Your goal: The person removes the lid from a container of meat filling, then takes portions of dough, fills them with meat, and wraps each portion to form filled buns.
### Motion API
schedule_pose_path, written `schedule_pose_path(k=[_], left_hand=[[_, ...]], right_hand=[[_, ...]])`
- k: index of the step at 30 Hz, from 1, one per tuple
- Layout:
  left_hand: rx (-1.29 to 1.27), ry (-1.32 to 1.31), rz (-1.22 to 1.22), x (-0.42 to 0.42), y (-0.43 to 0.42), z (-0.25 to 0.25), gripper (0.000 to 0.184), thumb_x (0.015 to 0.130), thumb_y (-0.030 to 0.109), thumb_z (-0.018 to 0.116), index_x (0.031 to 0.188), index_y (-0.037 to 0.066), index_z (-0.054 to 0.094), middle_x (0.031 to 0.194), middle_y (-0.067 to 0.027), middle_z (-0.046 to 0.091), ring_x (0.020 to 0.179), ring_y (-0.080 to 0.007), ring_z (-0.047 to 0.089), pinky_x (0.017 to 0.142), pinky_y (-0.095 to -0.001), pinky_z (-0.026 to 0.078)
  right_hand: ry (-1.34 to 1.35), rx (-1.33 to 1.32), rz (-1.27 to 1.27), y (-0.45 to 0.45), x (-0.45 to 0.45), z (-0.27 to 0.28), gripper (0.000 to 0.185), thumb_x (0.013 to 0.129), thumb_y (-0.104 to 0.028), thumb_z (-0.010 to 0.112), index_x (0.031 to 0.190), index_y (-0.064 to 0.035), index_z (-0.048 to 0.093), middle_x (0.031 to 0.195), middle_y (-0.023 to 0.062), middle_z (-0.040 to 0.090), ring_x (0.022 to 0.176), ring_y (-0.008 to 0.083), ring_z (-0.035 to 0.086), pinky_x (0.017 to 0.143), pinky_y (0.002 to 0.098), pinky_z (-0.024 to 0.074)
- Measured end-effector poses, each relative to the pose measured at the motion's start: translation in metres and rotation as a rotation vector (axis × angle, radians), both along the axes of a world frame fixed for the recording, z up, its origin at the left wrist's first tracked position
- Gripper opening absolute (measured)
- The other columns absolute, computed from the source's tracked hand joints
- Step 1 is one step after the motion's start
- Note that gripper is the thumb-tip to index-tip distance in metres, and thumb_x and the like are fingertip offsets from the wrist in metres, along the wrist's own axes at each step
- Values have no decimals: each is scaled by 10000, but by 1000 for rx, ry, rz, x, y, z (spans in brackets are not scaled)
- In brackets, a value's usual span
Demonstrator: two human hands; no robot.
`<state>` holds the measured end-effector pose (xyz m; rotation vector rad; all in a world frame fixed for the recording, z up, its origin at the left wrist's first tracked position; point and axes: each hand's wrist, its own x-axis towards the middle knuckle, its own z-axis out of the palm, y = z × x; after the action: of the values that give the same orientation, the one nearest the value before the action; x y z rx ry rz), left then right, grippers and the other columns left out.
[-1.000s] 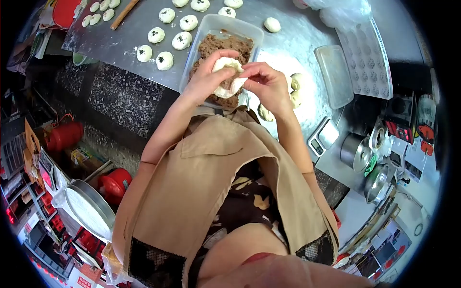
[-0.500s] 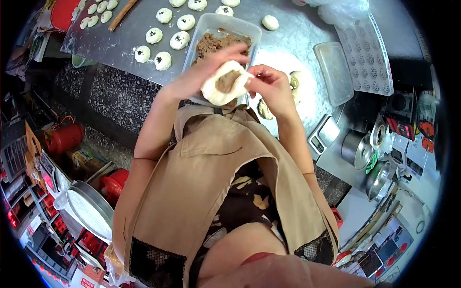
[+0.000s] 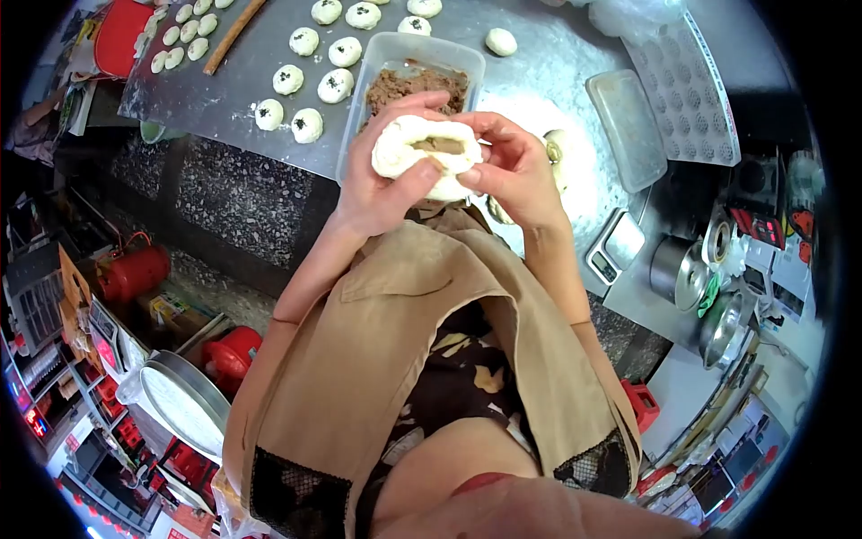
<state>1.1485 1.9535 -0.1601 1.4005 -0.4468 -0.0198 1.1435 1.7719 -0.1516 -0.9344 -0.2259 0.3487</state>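
A round of white dough (image 3: 404,148) with brown filling showing through its opening is held between both hands, above the near end of a plastic tub. My left hand (image 3: 382,193) cups it from the left, thumb on its near edge. My right hand (image 3: 516,171) pinches the dough's right edge between thumb and fingers. Behind the hands, the clear plastic tub (image 3: 476,65) holds brown filling (image 3: 422,85). More dough (image 3: 558,153) lies under and beside my right hand, partly hidden by it.
Several filled buns (image 3: 335,85) with dark specks sit on the metal table (image 3: 242,99). A rolling pin (image 3: 235,36) and small dough pieces (image 3: 187,31) are at the far left. One plain ball (image 3: 501,41), a tub lid (image 3: 627,126), a moulded tray (image 3: 687,99) and a scale (image 3: 615,247) stand rightward.
My left hand has come round the dough, its thumb now on the near edge. The dough's opening has become narrower. My right hand still pinches the right edge.
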Motion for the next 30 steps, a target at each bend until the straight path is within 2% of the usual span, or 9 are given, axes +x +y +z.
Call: schedule_pose_path(k=[5, 8, 10, 16, 18, 21, 26, 29, 30], left_hand=[[286, -48, 149, -10, -1, 23, 494, 770, 194, 680, 1187, -20, 523, 1136, -192, 582, 972, -233, 611, 821, -313, 483], [-92, 164, 35, -12, -5, 30, 611, 722, 250, 760, 1213, -15, 511, 1051, -166, 623, 921, -210, 629, 791, -298, 495], [276, 98, -189, -6, 7, 30, 873, 615, 399, 827, 1266, -41, 447, 1172, -135, 569, 1061, -154, 543, 876, -287, 450], [505, 126, -367, -2, 2, 42, 1072, 545, 289, 876, 1390, -4, 286, 1298, -137, 481, 1166, -203, 480, 968, -312, 382], [438, -47, -364, 0, -1, 38, 1119, 570, 318, 852, 1429, 62, 182, 1209, -191, 522, 1103, -296, 537, 934, -362, 406], [449, -53, -307, -1, -8, 41, 1122, 572, 276, 850, 1439, 77, 167, 1188, -195, 535, 1057, -311, 566, 903, -369, 431], [500, -8, -124, -2, -23, 33, 1022, 607, 194, 804, 1428, 90, 205, 1087, -170, 588, 932, -315, 623, 805, -363, 487], [510, 163, -44, -3, -27, 27, 625, 687, 61, 736, 1243, 26, 454, 1071, -82, 594, 980, -137, 564, 837, -285, 461], [515, 157, -49, -1, -26, 23, 625, 687, 61, 736, 1243, 26, 454, 1071, -82, 594, 980, -137, 564, 837, -285, 461]], right_hand=[[-9, -319, -104, -4, -6, 3, 262, 769, 5, 681, 1025, 17, 626, 984, 39, 593, 756, 60, 555, 633, 195, 460], [-128, -446, -154, -5, -9, 10, 200, 750, -10, 687, 949, -22, 673, 907, 5, 568, 692, 48, 508, 582, 186, 418], [-161, -496, -136, -9, -9, 20, 182, 739, -21, 691, 919, -44, 691, 869, -5, 552, 666, 49, 488, 564, 189, 400], [-385, -812, 158, -15, 2, 42, 228, 685, 37, 678, 894, -55, 673, 826, -8, 521, 681, 60, 499, 539, 197, 394], [-421, -847, 173, -13, 4, 49, 180, 680, 32, 671, 841, -35, 625, 825, -15, 520, 683, 57, 498, 545, 200, 399], [-345, -840, 274, -11, 6, 50, 253, 672, 40, 665, 892, -27, 558, 862, 4, 533, 689, 66, 511, 565, 206, 426], [5, -310, 33, -6, 14, 40, 316, 745, -31, 611, 1027, -11, 472, 869, 40, 533, 699, 101, 536, 573, 235, 473], [-62, -264, -52, -13, 17, 41, 237, 814, -36, 519, 1042, 13, 482, 850, 98, 593, 650, 148, 582, 559, 269, 498], [-67, -214, -130, -16, 18, 43, 228, 837, -50, 490, 1054, 20, 485, 841, 120, 614, 621, 162, 591, 545, 276, 499]])
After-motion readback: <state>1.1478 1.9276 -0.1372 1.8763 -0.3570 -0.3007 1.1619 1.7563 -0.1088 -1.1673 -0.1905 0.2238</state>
